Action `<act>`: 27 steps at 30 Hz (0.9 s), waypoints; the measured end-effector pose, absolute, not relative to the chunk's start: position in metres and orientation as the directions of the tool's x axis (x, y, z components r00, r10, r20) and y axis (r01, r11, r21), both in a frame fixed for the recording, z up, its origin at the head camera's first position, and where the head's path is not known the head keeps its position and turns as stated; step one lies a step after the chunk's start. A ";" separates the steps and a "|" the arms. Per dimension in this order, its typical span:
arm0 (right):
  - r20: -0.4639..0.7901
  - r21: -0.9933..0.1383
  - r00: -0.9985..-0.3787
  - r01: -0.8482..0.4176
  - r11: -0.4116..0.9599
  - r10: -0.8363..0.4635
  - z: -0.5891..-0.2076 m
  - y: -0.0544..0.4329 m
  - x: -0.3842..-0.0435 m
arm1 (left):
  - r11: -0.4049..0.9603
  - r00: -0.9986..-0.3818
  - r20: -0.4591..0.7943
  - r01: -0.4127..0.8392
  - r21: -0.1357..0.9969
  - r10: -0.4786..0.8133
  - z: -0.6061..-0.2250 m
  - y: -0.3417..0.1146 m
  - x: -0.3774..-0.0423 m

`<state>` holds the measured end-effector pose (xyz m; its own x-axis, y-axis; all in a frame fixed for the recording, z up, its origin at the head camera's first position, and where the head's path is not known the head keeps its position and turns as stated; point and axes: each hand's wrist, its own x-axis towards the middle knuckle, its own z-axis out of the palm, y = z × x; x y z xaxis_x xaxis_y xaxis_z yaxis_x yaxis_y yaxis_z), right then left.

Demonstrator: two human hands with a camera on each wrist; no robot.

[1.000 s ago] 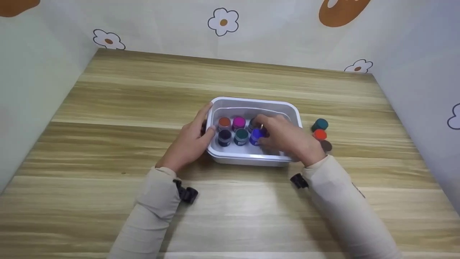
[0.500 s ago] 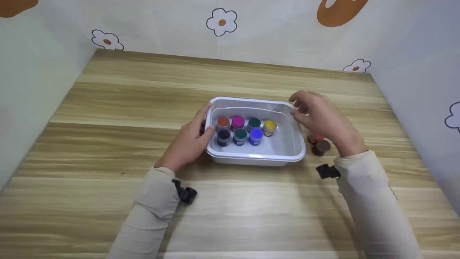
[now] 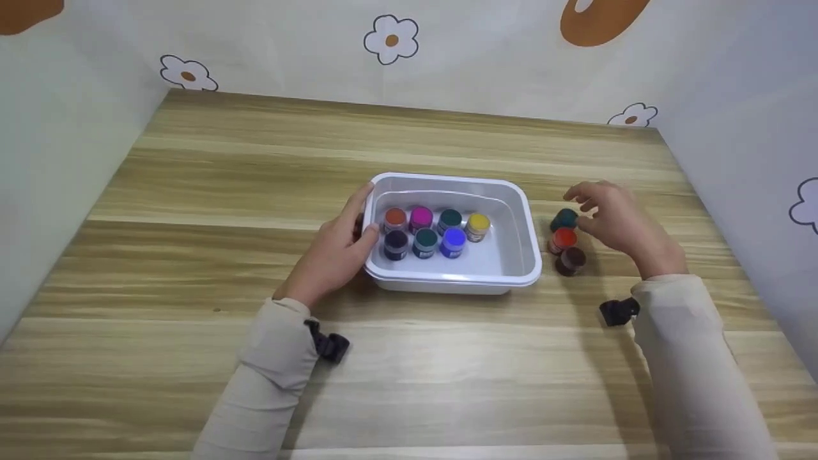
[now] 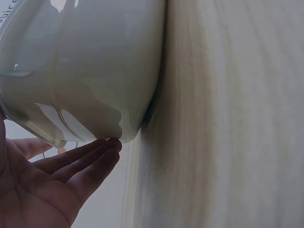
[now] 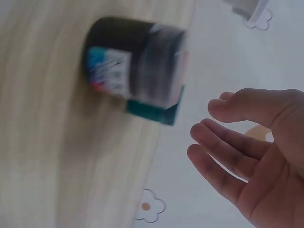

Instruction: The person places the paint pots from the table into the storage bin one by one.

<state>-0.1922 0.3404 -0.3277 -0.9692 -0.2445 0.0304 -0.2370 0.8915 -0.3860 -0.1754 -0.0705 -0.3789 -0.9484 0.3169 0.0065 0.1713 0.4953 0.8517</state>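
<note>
A white plastic tub holds several small paint jars, among them a yellow jar, a blue jar and a magenta jar. My left hand holds the tub's left end, thumb at the rim and fingers along the outer wall, as the left wrist view also shows. To the right of the tub, a teal jar, a red jar and a dark brown jar stand in a row. Loosely bent and holding nothing, my right hand hovers beside the teal jar.
Under everything lies a wood-grain table. Behind it rises a pale wall covering with flower prints. Each wrist carries a black strap buckle, such as the left buckle.
My right hand has left the blue jar in the tub and moved right to the jars outside. A yellow jar now shows in the tub. My left hand stays at the tub.
</note>
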 end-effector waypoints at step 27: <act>-0.101 -0.437 -0.982 -0.100 0.894 -0.160 -0.336 0.356 -0.193 | 0.482 -0.948 0.038 0.195 0.854 0.317 -0.379 -0.072 -0.175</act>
